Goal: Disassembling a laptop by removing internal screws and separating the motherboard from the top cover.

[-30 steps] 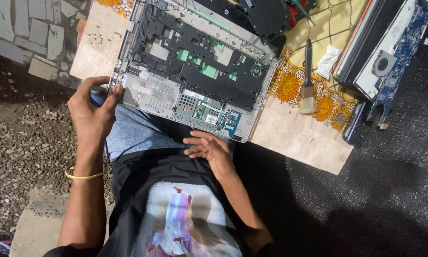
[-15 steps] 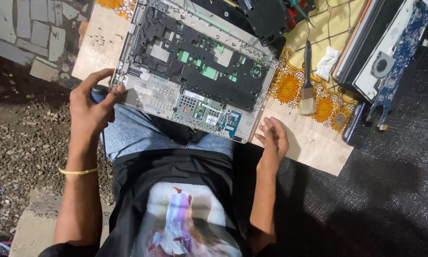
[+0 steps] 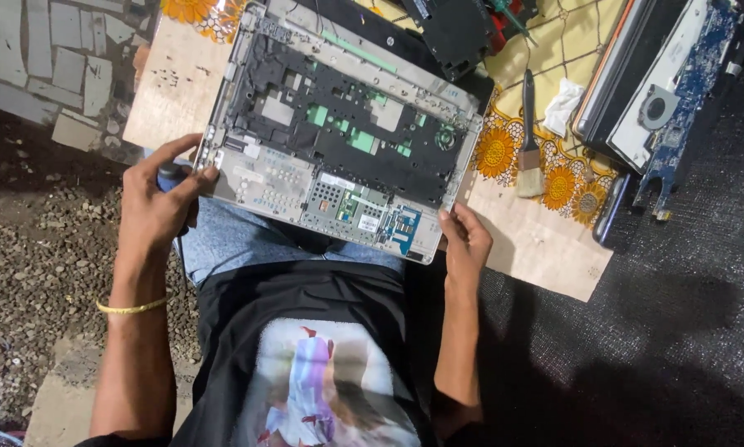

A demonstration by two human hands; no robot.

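An opened laptop chassis point(image 3: 339, 141), grey with a black frame and green parts inside, lies tilted across my lap and a wooden board point(image 3: 546, 248). My left hand point(image 3: 158, 207), with a gold bangle at the wrist, is closed on a blue-handled tool point(image 3: 169, 174) and its thumb presses against the chassis's near left corner. My right hand point(image 3: 467, 240) grips the chassis's near right corner, fingers on the edge.
A paintbrush point(image 3: 529, 157) and a white wad point(image 3: 562, 103) lie on a yellow floral cloth point(image 3: 570, 50). A blue circuit board with a fan point(image 3: 678, 99) sits at the far right. A black part point(image 3: 455, 29) is at the top. Gravel point(image 3: 32, 273) lies left, a dark mat point(image 3: 678, 331) right.
My right hand has moved from the middle of my lap out to the right and taken hold of the chassis's near right corner. The left hand stays at the left corner.
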